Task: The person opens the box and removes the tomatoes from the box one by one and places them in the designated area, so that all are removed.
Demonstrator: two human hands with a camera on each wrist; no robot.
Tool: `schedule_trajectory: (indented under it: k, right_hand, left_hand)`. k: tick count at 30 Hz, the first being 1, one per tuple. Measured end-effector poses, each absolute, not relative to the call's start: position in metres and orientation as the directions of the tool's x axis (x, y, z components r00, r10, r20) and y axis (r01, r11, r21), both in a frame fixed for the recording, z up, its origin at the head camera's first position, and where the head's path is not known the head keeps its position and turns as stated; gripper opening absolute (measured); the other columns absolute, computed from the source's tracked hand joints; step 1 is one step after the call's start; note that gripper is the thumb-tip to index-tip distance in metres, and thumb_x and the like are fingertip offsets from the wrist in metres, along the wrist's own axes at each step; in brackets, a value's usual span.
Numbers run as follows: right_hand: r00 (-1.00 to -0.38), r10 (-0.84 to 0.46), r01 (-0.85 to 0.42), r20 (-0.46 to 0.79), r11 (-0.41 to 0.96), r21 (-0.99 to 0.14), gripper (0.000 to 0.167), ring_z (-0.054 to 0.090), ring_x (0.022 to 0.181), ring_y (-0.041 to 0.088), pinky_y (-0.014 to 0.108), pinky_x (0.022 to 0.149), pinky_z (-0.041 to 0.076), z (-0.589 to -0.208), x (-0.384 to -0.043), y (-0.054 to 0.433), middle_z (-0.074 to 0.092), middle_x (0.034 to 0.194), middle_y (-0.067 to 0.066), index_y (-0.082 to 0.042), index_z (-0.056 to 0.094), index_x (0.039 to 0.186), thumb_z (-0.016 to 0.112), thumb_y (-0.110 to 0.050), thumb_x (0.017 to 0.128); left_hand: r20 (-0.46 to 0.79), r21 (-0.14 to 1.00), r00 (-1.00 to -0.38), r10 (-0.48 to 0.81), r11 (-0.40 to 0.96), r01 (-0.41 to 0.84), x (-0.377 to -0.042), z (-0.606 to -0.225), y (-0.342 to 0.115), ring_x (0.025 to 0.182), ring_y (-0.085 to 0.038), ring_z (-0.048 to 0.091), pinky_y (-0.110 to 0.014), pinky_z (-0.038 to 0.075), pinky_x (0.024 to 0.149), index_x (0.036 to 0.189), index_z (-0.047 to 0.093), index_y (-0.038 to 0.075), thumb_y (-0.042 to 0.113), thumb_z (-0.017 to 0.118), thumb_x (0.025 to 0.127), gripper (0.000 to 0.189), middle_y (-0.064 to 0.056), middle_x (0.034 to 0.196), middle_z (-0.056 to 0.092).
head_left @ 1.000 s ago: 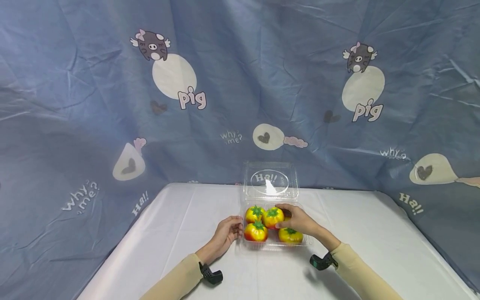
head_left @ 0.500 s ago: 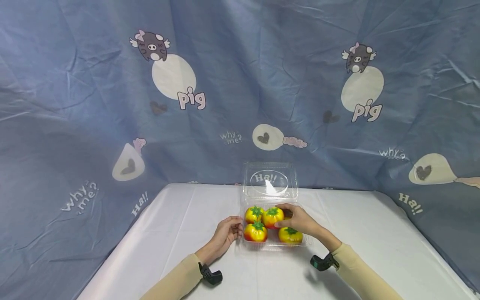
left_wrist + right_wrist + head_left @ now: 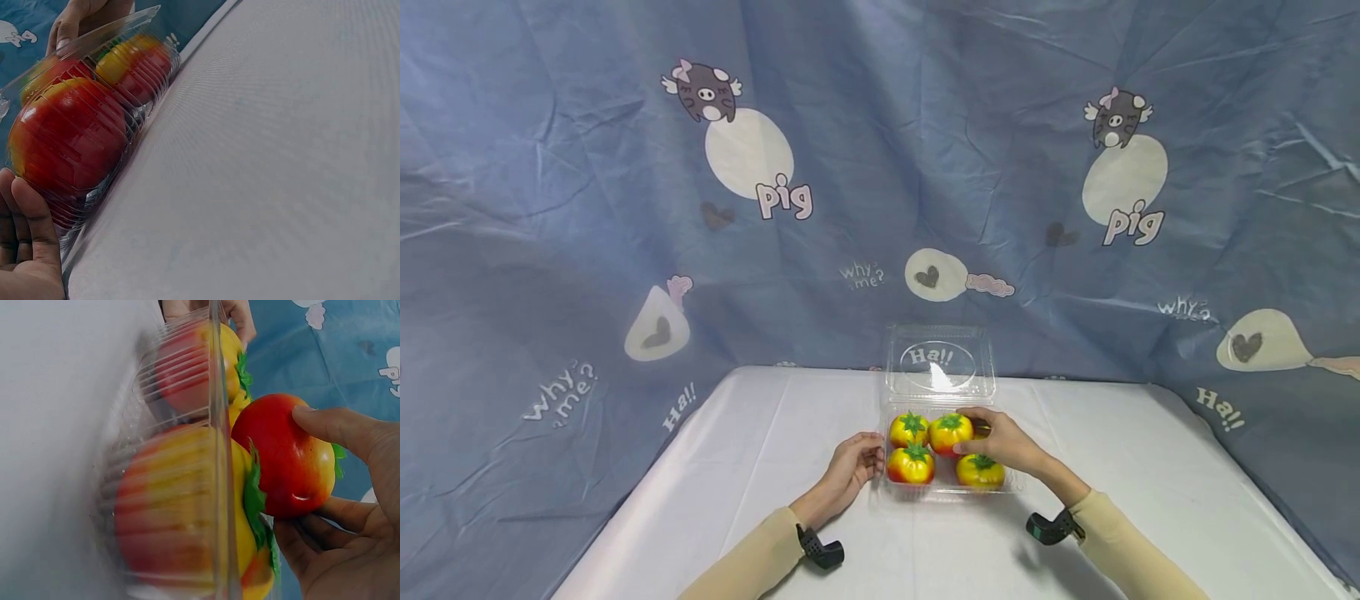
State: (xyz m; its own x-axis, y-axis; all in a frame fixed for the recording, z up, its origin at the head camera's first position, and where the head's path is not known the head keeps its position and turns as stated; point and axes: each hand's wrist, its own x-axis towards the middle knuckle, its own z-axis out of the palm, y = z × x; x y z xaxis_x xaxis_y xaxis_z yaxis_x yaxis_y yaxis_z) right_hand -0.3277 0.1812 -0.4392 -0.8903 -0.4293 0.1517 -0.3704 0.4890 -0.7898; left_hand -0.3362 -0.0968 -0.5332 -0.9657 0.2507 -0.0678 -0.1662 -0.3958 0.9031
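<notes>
A clear plastic clamshell box point(image 3: 951, 492) stands on the table with its lid point(image 3: 940, 367) raised at the back. My right hand point(image 3: 1003, 442) pinches a red-and-yellow toy tomato point(image 3: 284, 453) between thumb and fingers, above the box. More such tomatoes with green leafy tops sit inside: one at back left point(image 3: 904, 428), one at front left point(image 3: 911, 467), one at front right point(image 3: 980, 473). Another yellow patch at back right is mostly hidden by the right hand. My left hand point(image 3: 853, 467) has relaxed fingers right at the box's left wall.
A white cloth point(image 3: 775, 467) covers the table. Behind it hangs a blue curtain point(image 3: 850, 125) with pig prints, close to the raised lid. Each wrist carries a black camera, a left one point(image 3: 822, 550) and a right one point(image 3: 1051, 528).
My right hand has shifted slightly to the right, and the pinched tomato has moved with it. The left hand and the box look the same.
</notes>
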Motion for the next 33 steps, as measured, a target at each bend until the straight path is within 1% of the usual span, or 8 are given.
schedule_trajectory:
  k: [7, 11, 18, 28, 33]
  right_hand:
    - [-0.899, -0.415, -0.354, 0.139, 0.501, -0.79, 0.059, 0.059, 0.113, 0.033, 0.044, 0.094, 0.051, -0.453, -0.343, 0.197, 0.06, 0.124, 0.02, 0.003, 0.052, 0.132, 0.075, -0.019, 0.082]
    - [-0.903, -0.41, -0.33, 0.125, 0.479, -0.814, 0.061, 0.059, 0.115, 0.035, 0.041, 0.093, 0.052, -0.452, -0.345, 0.204, 0.059, 0.126, 0.02, 0.001, 0.052, 0.132, 0.077, -0.023, 0.081]
    - [-0.922, -0.372, -0.3, 0.111, 0.503, -0.811, 0.064, 0.057, 0.118, 0.039, 0.041, 0.094, 0.051, -0.447, -0.346, 0.215, 0.058, 0.129, 0.021, 0.001, 0.05, 0.134, 0.075, -0.027, 0.082]
    - [-0.919, -0.375, -0.308, 0.123, 0.487, -0.817, 0.063, 0.057, 0.119, 0.036, 0.037, 0.093, 0.052, -0.443, -0.345, 0.226, 0.059, 0.128, 0.018, -0.001, 0.051, 0.134, 0.075, -0.025, 0.081]
    - [-0.924, -0.359, -0.31, 0.128, 0.511, -0.802, 0.063, 0.057, 0.118, 0.037, 0.04, 0.093, 0.052, -0.442, -0.345, 0.233, 0.058, 0.128, 0.02, 0.001, 0.05, 0.134, 0.074, -0.026, 0.082]
  left_hand:
    - [-0.083, 0.908, -0.966, 0.244, -0.381, -0.174, -0.337, -0.535, -0.097, 0.066, -0.012, 0.051, -0.024, 0.045, 0.061, 0.093, 0.052, 0.009, 0.013, 0.054, 0.093, 0.005, 0.0, 0.076, 0.057]
    - [-0.077, 0.905, -0.966, 0.248, -0.39, -0.172, -0.337, -0.535, -0.097, 0.064, -0.011, 0.051, -0.024, 0.044, 0.06, 0.092, 0.052, 0.009, 0.013, 0.054, 0.092, 0.005, 0.0, 0.075, 0.057]
    - [-0.074, 0.905, -0.963, 0.258, -0.387, -0.173, -0.339, -0.535, -0.098, 0.065, -0.012, 0.05, -0.024, 0.044, 0.06, 0.094, 0.052, 0.008, 0.013, 0.056, 0.092, 0.007, 0.0, 0.076, 0.056]
    - [-0.079, 0.908, -0.965, 0.249, -0.382, -0.173, -0.339, -0.537, -0.098, 0.066, -0.012, 0.05, -0.024, 0.044, 0.061, 0.095, 0.052, 0.007, 0.013, 0.055, 0.093, 0.007, 0.0, 0.077, 0.056]
    - [-0.076, 0.909, -0.966, 0.248, -0.382, -0.17, -0.339, -0.537, -0.097, 0.066, -0.012, 0.05, -0.024, 0.044, 0.061, 0.094, 0.052, 0.007, 0.013, 0.054, 0.093, 0.006, -0.001, 0.077, 0.056]
